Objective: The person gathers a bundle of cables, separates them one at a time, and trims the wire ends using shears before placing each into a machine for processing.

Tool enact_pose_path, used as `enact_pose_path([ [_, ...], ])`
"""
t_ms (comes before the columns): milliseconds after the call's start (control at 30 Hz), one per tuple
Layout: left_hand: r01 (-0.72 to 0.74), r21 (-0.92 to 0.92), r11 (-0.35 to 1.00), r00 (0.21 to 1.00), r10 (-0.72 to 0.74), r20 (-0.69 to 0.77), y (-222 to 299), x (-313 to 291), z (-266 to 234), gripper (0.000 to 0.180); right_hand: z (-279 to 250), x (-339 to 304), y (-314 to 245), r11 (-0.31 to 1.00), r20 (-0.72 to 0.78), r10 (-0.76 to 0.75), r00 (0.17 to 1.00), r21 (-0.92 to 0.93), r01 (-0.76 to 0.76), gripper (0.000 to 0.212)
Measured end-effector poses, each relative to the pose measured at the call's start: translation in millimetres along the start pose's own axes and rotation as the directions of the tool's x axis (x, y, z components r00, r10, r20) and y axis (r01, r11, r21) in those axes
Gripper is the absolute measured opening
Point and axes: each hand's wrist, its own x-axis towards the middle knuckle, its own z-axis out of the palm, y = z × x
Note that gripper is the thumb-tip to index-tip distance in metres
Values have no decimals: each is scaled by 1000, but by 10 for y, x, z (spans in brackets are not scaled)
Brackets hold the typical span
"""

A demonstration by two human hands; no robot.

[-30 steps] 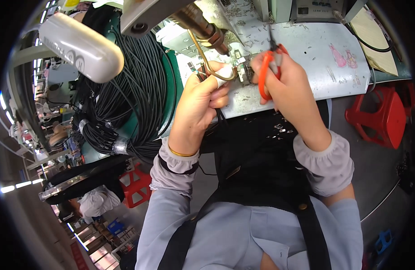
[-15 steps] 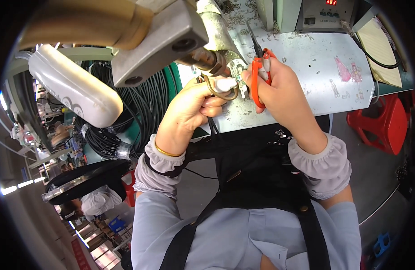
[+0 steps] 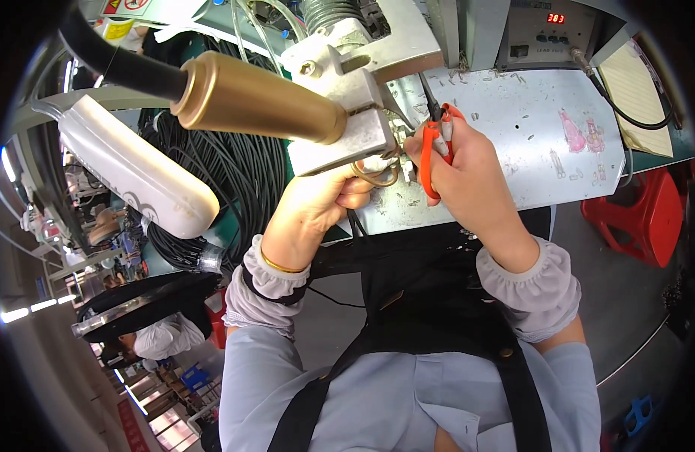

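Observation:
My left hand [image 3: 315, 202] is closed on thin black cables [image 3: 356, 222], which hang below its fingers. Its fingertips and the cable ends are partly hidden under a metal clamp block [image 3: 347, 143]. A curved brass-coloured tube [image 3: 379, 179] loops beside those fingertips. Clamped in the block is a soldering iron with a gold handle [image 3: 261, 99]. My right hand [image 3: 472, 169] grips scissors with orange-red loop handles [image 3: 428, 154], their dark pointed blades aimed away from me. Between both hands, close to the right thumb, sits a small metal fixture [image 3: 406, 154].
A pale metal sheet [image 3: 513, 151] covers the bench, scattered with small metal bits. A control box with a red display [image 3: 547, 38] stands at the back right. Coiled black cables [image 3: 246, 169] and a white lamp-like housing [image 3: 140, 169] are on the left. A red stool [image 3: 649, 215] stands at right.
The clamp block and soldering iron have swung down and away from the camera, over my left fingertips. A white thing at those fingertips is now mostly covered. Both hands stay nearly in place.

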Motion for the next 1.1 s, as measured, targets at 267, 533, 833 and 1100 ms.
enact_pose_path([
  [267, -25, 12, 1000, 999, 25, 45, 25, 11, 34, 21, 6, -26, -55, 994, 18, 46, 999, 99, -48, 10],
  [533, -128, -26, 991, 950, 130, 285, -151, -203, 91, 10, -62, -201, 8, 990, 39, -43, 998, 139, 37, 11],
  [833, -397, 568, 721, 896, 439, 69, -659, -575, 329, 18, -14, -613, -84, 756, -45, -517, 855, -493, 431, 14],
  [1100, -594, 454, 664, 755, 654, 31, -945, -622, 351, 17, -30, -697, -194, 991, 187, 13, 982, -131, 11, 18],
])
